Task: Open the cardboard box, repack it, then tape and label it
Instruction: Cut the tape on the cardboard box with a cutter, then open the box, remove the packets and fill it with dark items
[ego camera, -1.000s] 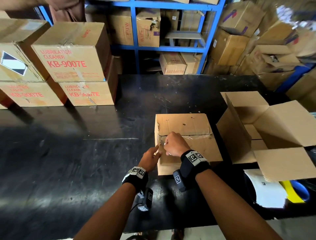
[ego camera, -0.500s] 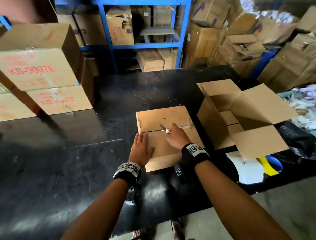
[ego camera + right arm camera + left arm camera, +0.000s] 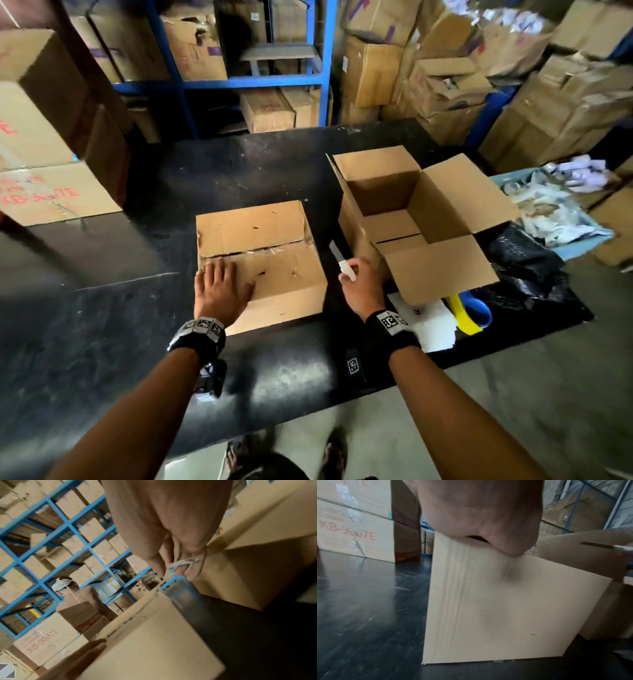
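A closed cardboard box (image 3: 274, 240) sits mid-table; the tape along its centre seam is slit and frayed. My left hand (image 3: 219, 284) lies flat on the near-left of its top, fingers straight; the left wrist view shows the palm (image 3: 479, 513) over the box's front face (image 3: 505, 608). My right hand (image 3: 358, 282) grips a white-handled knife (image 3: 339, 260), blade pointing away, in the gap between this box and the open box (image 3: 411, 219) to the right. In the right wrist view the fingers (image 3: 181, 563) pinch the knife handle (image 3: 183, 562) above the closed box (image 3: 154, 642).
Stacked KB-9007E cartons (image 3: 44, 164) stand at the table's left. White paper sheets (image 3: 424, 315) and a yellow-blue tape dispenser (image 3: 469, 311) lie under the open box's near flap. Black plastic (image 3: 527, 274) lies at the right edge. Blue shelving (image 3: 253, 78) and another person (image 3: 72, 592) are behind.
My right hand drew the knife along the seam from left to right and off the box into the gap beside it. My left hand went from the box's left edge to flat on top.
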A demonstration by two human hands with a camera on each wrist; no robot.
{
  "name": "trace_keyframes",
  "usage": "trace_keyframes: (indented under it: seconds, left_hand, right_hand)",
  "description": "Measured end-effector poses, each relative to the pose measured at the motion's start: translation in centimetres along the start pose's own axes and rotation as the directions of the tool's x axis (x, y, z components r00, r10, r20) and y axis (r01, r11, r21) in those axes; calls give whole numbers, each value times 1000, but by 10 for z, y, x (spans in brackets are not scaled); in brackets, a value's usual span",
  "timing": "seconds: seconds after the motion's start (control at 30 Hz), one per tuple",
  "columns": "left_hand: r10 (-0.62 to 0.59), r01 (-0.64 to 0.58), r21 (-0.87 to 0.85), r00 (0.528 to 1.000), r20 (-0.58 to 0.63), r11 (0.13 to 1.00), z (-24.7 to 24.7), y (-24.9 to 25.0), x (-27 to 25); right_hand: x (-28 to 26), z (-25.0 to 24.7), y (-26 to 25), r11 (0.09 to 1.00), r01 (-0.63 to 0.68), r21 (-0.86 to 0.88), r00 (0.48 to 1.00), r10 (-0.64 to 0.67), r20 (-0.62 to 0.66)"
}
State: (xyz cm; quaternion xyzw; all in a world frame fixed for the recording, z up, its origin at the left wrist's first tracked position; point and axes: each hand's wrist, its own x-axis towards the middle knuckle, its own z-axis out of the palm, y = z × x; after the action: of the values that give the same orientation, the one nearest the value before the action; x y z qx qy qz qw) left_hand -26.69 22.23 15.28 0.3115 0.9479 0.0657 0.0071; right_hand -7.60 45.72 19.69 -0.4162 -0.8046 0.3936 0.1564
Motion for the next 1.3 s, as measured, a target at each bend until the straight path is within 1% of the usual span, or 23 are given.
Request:
trace_keyframes:
  seconds: [0.07,0.13,0.2,0.27,0.4,0.47,0.6,0.67,0.77,0.87,0.93,1.0,1.03,1.1,1.17,1.23,1.3]
  left_hand:
    - [-25,25,-20,1000,-15,999,1,1,2]
    - [-44,44,-28,999,-4,999,0,2,5]
    - [-56,56,-12,998,14,998,2,1,6]
    - [-61,61,0,998,21,998,4,0,7]
    - [-94,95,-4,994,57,995,5,3,6]
    - [-123,125,-27,990,69,992,4,10,4]
    - [-176,182,-57,980,98,982,1,17,0]
    - [-186,193,-50,976,117,980,1,17,0]
    - [-189,196,-54,975,114,979,2,17,1]
    - [-188,195,-64,977,100,979,3,16,1]
    - [-185,192,-92,979,85,977,4,15,1]
    - [-185,191,-124,981,60,974,4,13,0]
    - [-186,191,-144,981,49,971,4,13,0]
    - [-188,192,-191,981,41,963,1,12,0]
    - [-183,190,-243,982,53,951,-4,9,3]
    - [-166,180,-286,983,74,941,-8,5,6]
    - [-170,187,-345,982,79,920,-13,3,6]
  right_hand:
    - [-4,-1,26,999,-49,-5,997,49,-60]
    - [-8,4,49,995,-96,-40,993,93,-72]
    - [-8,14,71,983,-141,-115,990,140,-13]
    - [-8,25,88,965,-167,-201,980,185,72]
    - [-10,48,110,934,-144,-327,962,210,176]
    - [-12,56,117,918,-133,-374,956,219,197]
    - [-17,67,128,905,-111,-411,948,221,230]
    - [-18,68,131,894,-106,-436,942,231,245]
    - [-19,67,135,880,-100,-464,928,251,276]
    - [-21,63,135,881,-111,-460,913,273,303]
    - [-18,57,128,889,-124,-440,918,271,290]
    - [-8,50,112,907,-127,-400,942,237,238]
    - [-1,47,101,923,-108,-370,960,194,204]
    - [16,39,72,961,-33,-275,988,73,135]
    - [33,36,42,979,54,-194,996,-38,85]
    - [46,38,14,980,127,-153,989,-114,90]
    - [53,45,-8,973,181,-142,976,-160,146]
